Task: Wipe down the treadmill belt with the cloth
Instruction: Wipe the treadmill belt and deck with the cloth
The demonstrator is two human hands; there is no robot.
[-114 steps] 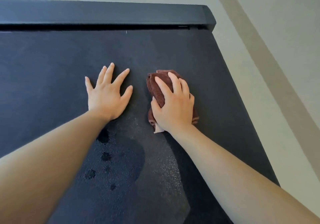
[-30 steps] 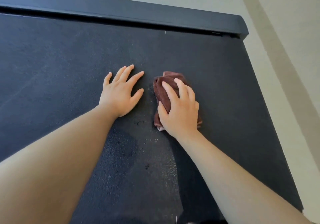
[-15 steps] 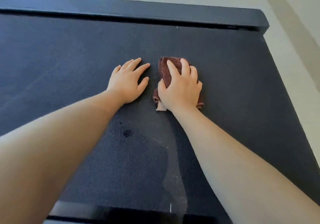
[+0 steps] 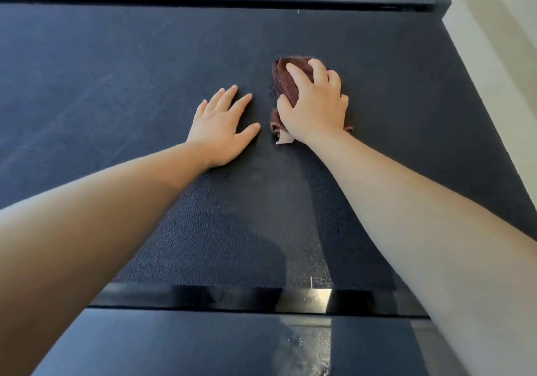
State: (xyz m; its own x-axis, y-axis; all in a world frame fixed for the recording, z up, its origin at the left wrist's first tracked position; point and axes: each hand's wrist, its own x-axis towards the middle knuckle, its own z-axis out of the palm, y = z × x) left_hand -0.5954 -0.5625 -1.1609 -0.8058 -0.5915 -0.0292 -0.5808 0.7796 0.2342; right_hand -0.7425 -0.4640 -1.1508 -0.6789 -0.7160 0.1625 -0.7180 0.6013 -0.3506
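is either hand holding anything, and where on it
The right hand presses down on the bunched brown cloth, fingers curled over its top. The left hand lies flat on the belt, holding nothing.

The right hand (image 4: 315,105) has pushed the cloth (image 4: 286,83) farther up the belt (image 4: 116,70), ahead of the left hand (image 4: 222,127).

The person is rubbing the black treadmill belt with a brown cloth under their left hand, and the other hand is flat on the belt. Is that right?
Not quite. In the head view the bunched dark brown terry cloth is under the right hand, not the left. The left hand is the one lying flat, fingers spread, on the textured black treadmill belt beside it.
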